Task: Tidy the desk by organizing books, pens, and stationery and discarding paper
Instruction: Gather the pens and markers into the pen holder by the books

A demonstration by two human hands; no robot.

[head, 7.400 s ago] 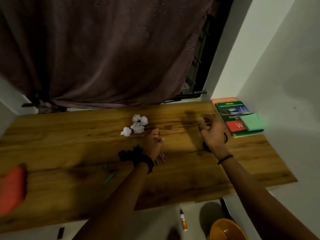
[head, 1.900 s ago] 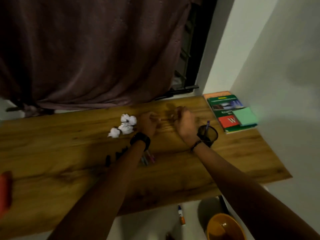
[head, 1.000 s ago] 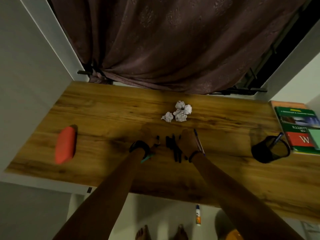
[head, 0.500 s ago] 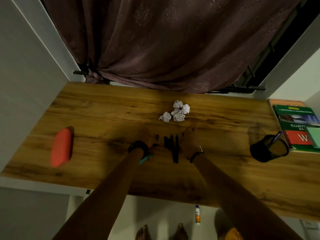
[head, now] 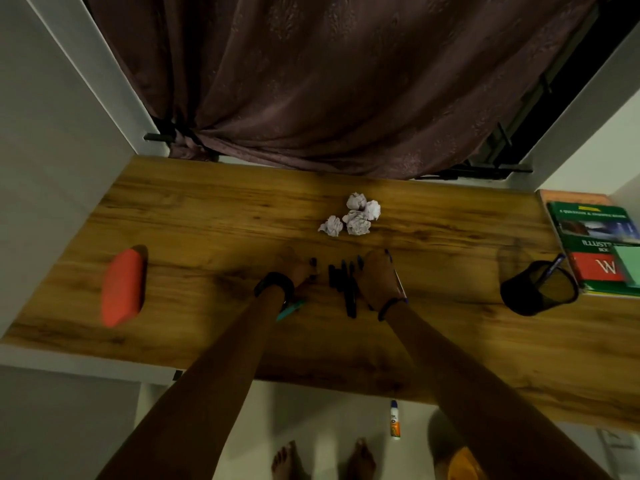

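Arms outstretched, left hand (head: 293, 268) low, right hand (head: 376, 276) round a pen (head: 400, 285)

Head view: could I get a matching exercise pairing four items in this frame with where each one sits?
Items:
1. crumpled paper balls
2. orange case
3. mesh pen cup
4. glue bottle

Places:
a. on the floor below the desk
b. left end of the desk
c. beside the book stack, right end
d. middle of the desk, toward the curtain

Pairs: 1-d, 2-b, 3-c, 4-a
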